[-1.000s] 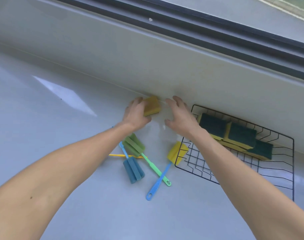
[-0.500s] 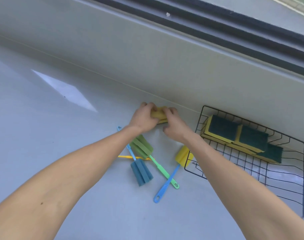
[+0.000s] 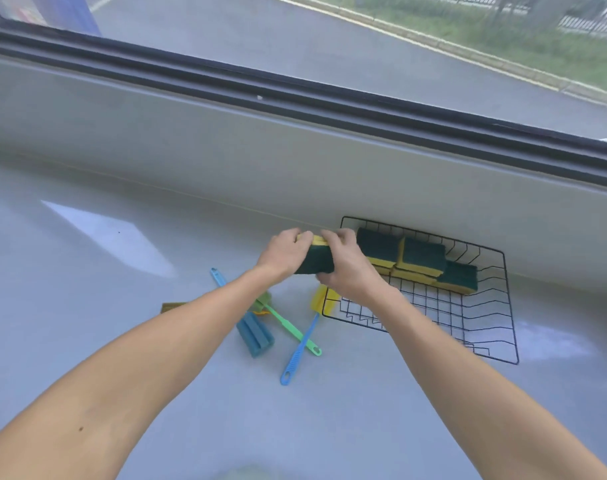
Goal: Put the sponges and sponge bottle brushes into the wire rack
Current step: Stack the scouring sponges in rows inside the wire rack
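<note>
Inspector: Wire rack (image 3: pixel 496 344)?
Clerk: On the countertop (image 3: pixel 87 271), scouring sponges (image 3: pixel 419 258) stacked along its far wall.
Inspector: Hands?
Clerk: Left hand (image 3: pixel 284 252) and right hand (image 3: pixel 347 268) both grip one green-and-yellow sponge (image 3: pixel 317 259), raised just left of the rack.
Inspector: Bottle brushes (image 3: pixel 257 332)?
Clerk: Lying on the counter below the hands.

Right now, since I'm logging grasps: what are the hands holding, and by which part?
Both hands hold one green-and-yellow sponge: the left hand grips its left end and the right hand its right end, just left of the wire rack.
</note>
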